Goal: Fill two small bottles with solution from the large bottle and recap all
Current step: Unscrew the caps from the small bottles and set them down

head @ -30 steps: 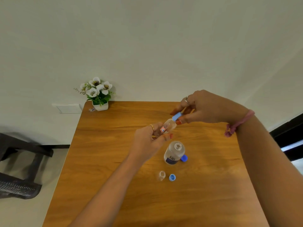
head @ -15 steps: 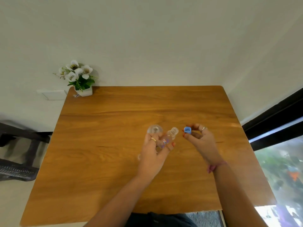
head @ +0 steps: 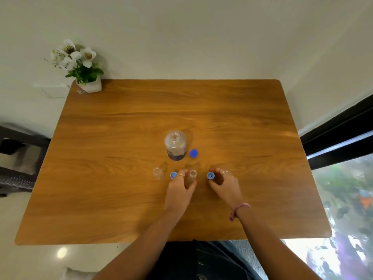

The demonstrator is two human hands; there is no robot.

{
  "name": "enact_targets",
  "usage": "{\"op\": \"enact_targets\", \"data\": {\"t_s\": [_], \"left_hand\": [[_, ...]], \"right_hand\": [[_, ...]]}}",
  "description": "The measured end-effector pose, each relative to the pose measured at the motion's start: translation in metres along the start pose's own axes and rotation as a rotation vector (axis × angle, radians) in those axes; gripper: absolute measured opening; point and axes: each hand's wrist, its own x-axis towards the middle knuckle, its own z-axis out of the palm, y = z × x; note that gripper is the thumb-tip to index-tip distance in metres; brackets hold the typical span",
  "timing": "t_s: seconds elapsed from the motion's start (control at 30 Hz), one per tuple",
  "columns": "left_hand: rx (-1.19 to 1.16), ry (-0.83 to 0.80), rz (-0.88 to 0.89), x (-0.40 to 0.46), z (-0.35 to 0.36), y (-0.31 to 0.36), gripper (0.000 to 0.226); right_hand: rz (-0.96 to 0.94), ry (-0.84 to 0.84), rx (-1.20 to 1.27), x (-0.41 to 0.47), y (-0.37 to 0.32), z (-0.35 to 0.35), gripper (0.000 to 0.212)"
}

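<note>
- Bottles and caps stand on our wooden counter (head: 121,138); we place everything by the large bottle (head: 175,146), which is upright near the middle with its mouth uncapped.
- Just to the right of the large bottle, close to its base, lies its blue cap (head: 193,153), flat on the wood.
- Nearer to us than the large bottle and a little to its right, one small clear bottle (head: 192,176) stands upright and uncapped. Our left hand (head: 179,190) has its grip closed around this bottle, thumb on one side and fingers on the other; a ring shows on one finger.
- Nearer to us and a little left of the large bottle stands the second small bottle (head: 158,173), also open and upright, with nothing touching it.
- Between the two small bottles lies a small blue cap (head: 173,175), just beside our left fingers.
- Further right of the large bottle and nearer to us, our right hand (head: 224,185) pinches another small blue cap (head: 210,176) between thumb and fingertips, low at the counter; we cannot tell whether the cap touches the wood. A pink band circles that wrist.
- Far beyond the large bottle, at the counter's far left corner, sits a white pot of white flowers (head: 80,67).
</note>
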Motion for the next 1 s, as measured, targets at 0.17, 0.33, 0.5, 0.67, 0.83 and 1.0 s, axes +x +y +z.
{"op": "enact_targets", "data": {"t_s": [0.17,0.33,0.5,0.67,0.83,1.0], "left_hand": [[0.024,0.005,-0.042,0.006,0.009,-0.006,0.047],[0.063,-0.002,-0.059,0.01,0.012,-0.005,0.047],[0.053,-0.014,-0.037,0.01,0.01,-0.007,0.052],[0.093,-0.043,0.038,0.003,-0.004,-0.01,0.065],[0.138,0.102,0.303,-0.017,-0.04,-0.023,0.052],[0.027,0.282,0.272,-0.009,-0.067,-0.039,0.049]], "right_hand": [[-0.077,-0.026,-0.05,0.006,-0.003,0.005,0.036],[-0.063,-0.083,-0.13,0.009,-0.003,0.009,0.04],[-0.052,-0.1,-0.107,0.009,-0.003,0.006,0.047],[-0.015,-0.223,-0.072,0.015,-0.004,-0.005,0.065],[-0.074,-0.195,-0.027,0.017,-0.015,-0.027,0.052],[-0.193,-0.037,0.118,0.026,-0.053,-0.031,0.043]]}}
